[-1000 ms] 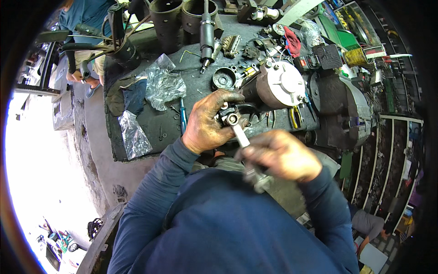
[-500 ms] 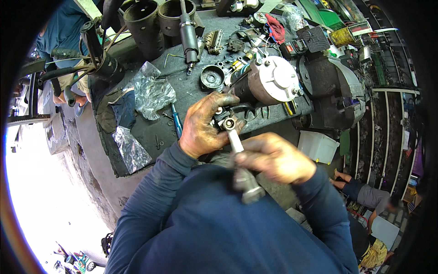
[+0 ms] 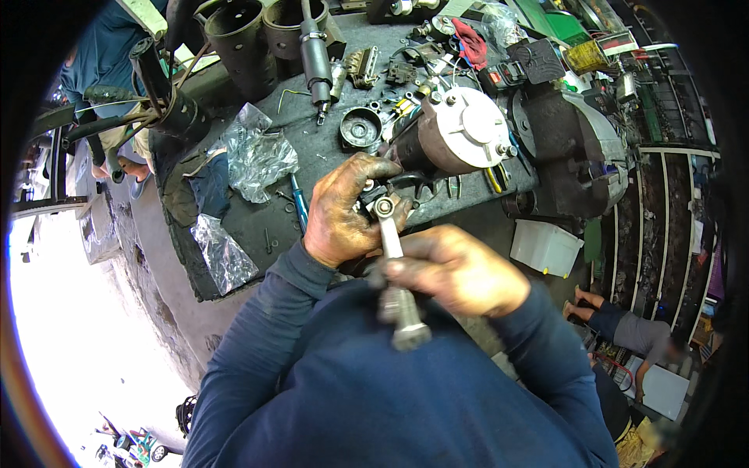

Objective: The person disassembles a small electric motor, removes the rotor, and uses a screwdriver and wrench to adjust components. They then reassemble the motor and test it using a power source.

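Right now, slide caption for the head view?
Right grip holds a ring wrench at a dark part in the left grip, near a cylindrical housing.

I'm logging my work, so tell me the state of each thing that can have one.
left hand: closed around a small dark part
right hand: closed on a wrench
wrench: ring end at that part, lower end blurred
round cup: open side up
clear plastic: crumpled
red cloth: bunched up
metal tubes: upright, open-topped

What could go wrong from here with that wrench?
The wrench might slip and send the right hand into the left hand, which is close by. The small dark part could twist, since only the left hand appears to steady it.
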{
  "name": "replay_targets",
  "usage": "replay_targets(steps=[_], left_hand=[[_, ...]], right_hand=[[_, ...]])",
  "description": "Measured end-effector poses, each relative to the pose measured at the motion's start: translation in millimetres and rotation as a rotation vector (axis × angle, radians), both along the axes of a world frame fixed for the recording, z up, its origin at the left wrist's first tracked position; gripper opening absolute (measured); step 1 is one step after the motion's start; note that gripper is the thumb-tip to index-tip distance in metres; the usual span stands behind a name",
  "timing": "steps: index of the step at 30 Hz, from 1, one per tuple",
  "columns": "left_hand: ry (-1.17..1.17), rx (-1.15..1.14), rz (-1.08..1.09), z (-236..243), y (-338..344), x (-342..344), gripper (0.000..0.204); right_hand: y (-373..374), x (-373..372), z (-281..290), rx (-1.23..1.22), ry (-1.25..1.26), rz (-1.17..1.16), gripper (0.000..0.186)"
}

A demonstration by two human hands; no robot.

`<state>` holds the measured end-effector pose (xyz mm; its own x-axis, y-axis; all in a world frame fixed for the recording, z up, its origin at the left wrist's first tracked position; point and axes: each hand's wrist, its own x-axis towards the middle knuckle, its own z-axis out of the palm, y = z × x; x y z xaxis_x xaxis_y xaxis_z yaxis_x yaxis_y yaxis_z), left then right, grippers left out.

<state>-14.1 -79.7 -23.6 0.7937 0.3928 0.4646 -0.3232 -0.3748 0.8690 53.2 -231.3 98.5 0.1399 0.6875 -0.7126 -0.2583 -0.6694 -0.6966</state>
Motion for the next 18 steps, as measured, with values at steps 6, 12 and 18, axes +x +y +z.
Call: replay_targets(steps=[6,12,18], left_hand=[[-0.006,0.035,0.017,-0.4,-1.1,-0.4,0.046],[-0.022,-0.047,-0.001,-4.1,-1.4,1.9,0.046],[-0.003,-0.011,0.069,-1.9,-5.6,0.5,0.042]], right_hand=[[-19.4,-0.2,8.3,-0.014,0.192,-0.125,0.031],[-30.1,53.7,19.3,0.094,-0.339,0.146,0.031],[7.0,-11.3,7.5,0.096,0.148,-0.142,0.029]])
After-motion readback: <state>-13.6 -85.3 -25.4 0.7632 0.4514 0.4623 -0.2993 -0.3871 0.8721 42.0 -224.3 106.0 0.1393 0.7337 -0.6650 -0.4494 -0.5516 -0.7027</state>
